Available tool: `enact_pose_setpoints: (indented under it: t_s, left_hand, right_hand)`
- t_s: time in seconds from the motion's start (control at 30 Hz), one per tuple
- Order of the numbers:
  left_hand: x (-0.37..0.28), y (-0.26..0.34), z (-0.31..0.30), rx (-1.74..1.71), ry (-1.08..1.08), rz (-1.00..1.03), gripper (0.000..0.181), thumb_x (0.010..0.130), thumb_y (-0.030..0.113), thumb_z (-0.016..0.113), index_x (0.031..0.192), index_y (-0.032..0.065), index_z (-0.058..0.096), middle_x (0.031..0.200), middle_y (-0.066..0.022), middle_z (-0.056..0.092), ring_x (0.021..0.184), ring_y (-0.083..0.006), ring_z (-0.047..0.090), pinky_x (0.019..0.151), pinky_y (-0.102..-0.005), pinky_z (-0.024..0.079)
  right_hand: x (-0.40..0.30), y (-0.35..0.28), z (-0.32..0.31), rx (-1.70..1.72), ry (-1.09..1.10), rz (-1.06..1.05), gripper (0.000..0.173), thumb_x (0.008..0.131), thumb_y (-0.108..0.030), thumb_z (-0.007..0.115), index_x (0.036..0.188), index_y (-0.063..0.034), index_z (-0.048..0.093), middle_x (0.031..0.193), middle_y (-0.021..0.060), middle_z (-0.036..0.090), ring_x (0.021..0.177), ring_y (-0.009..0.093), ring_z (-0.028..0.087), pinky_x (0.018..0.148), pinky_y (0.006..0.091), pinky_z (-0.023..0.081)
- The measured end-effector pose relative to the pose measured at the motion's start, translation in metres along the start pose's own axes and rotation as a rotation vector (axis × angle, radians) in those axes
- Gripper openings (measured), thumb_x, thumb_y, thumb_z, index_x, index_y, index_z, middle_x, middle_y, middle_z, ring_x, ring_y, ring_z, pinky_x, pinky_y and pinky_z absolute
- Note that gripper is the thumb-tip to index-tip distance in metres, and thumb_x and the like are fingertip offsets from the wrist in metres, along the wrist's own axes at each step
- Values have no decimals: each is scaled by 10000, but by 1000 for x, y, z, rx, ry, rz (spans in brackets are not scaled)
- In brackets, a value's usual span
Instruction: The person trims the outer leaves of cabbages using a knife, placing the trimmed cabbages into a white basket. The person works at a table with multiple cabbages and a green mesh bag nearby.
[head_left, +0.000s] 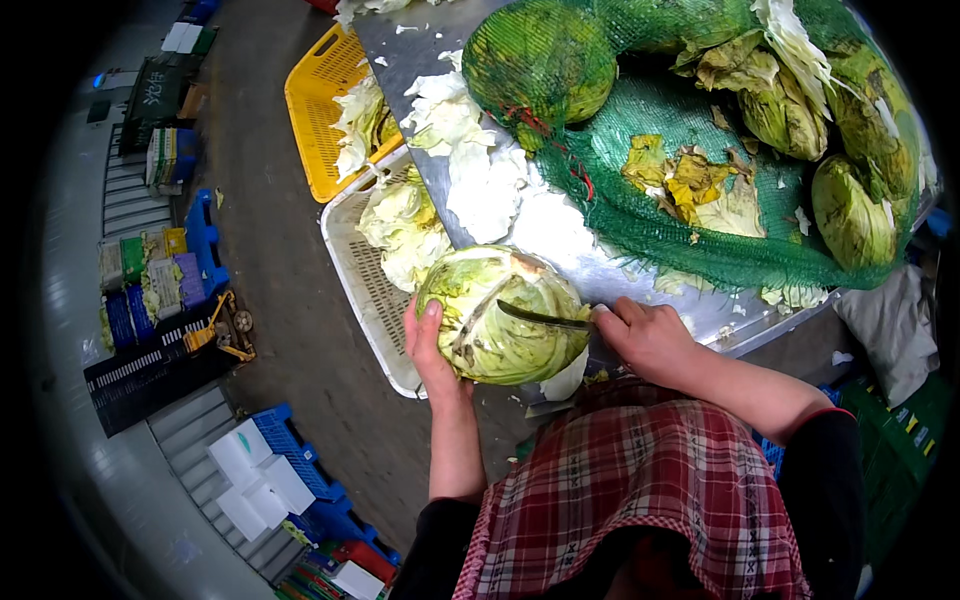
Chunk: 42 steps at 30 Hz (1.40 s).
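Observation:
A pale green cabbage (495, 352) with brown-stained outer leaves is gripped from its left side by my left hand (435, 345), thumb on top. My right hand (645, 337) is closed around the handle of a knife, and its narrow dark curved blade (544, 316) lies across the face of the cabbage. Whether the edge has entered the leaf, I cannot tell. Both hands are at the near corner of a metal table (480, 206). Just beyond, a green mesh sack (622, 150) lies spread open, with several cabbages (855, 210) and yellowed leaves (697, 184) in and around it.
Left of the table, a white plastic basket (360, 300) and a yellow crate (307, 112) hold trimmed leaves. Loose white leaves (487, 180) litter the tabletop. A yellow pallet jack (217, 330), blue pallets (300, 450) and white boxes (255, 480) stand across the floor. A pale sack (892, 330) is at right.

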<state>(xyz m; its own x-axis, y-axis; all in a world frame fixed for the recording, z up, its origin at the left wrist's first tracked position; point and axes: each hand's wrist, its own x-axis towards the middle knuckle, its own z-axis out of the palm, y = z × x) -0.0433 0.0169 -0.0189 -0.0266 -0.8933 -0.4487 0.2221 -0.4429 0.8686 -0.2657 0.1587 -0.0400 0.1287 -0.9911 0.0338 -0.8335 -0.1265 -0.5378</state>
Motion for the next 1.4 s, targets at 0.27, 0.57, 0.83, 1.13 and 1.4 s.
enact_pose_setpoints:
  t_s: [0.27, 0.57, 0.83, 1.13, 1.4]
  left_hand:
    - [42, 20, 3, -50, -68, -178, 356, 893, 244, 582, 1118, -30, 573, 1027, -146, 640, 943, -218, 629, 824, -352, 516]
    - [87, 29, -13, 1, -175, -290, 466, 909, 384, 524, 1187, 11, 561, 1176, -146, 619, 1046, -256, 625, 870, -377, 526]
    - [8, 14, -3, 134, 197, 78, 734, 896, 542, 461, 1364, -19, 386, 1389, -194, 419, 1207, -322, 494, 981, -428, 440]
    - [73, 44, 18, 477, -94, 145, 599, 749, 236, 756, 1217, -65, 533, 1167, -162, 588, 1042, -254, 579, 926, -360, 441]
    - [119, 61, 5, 352, -272, -127, 371, 827, 299, 661, 1066, 17, 630, 988, -78, 656, 879, -177, 628, 803, -300, 489]
  right_hand:
    - [45, 8, 22, -74, -10, 14, 261, 779, -87, 539, 1027, -43, 471, 752, 122, 556, 511, 274, 594, 432, 406, 456]
    - [88, 10, 17, -21, -27, -42, 231, 767, -68, 543, 980, -26, 464, 649, 147, 586, 558, 322, 619, 450, 405, 479]
    - [60, -9, -16, -81, -109, 52, 208, 776, -57, 571, 942, 7, 464, 679, 154, 639, 649, 317, 668, 520, 398, 525]
    - [121, 38, 53, -110, 77, 17, 247, 800, -127, 561, 989, -17, 446, 697, 157, 621, 618, 331, 651, 504, 437, 508]
    - [132, 0, 22, -39, -95, 120, 224, 800, -57, 553, 979, 29, 451, 749, 186, 659, 703, 323, 686, 559, 422, 544]
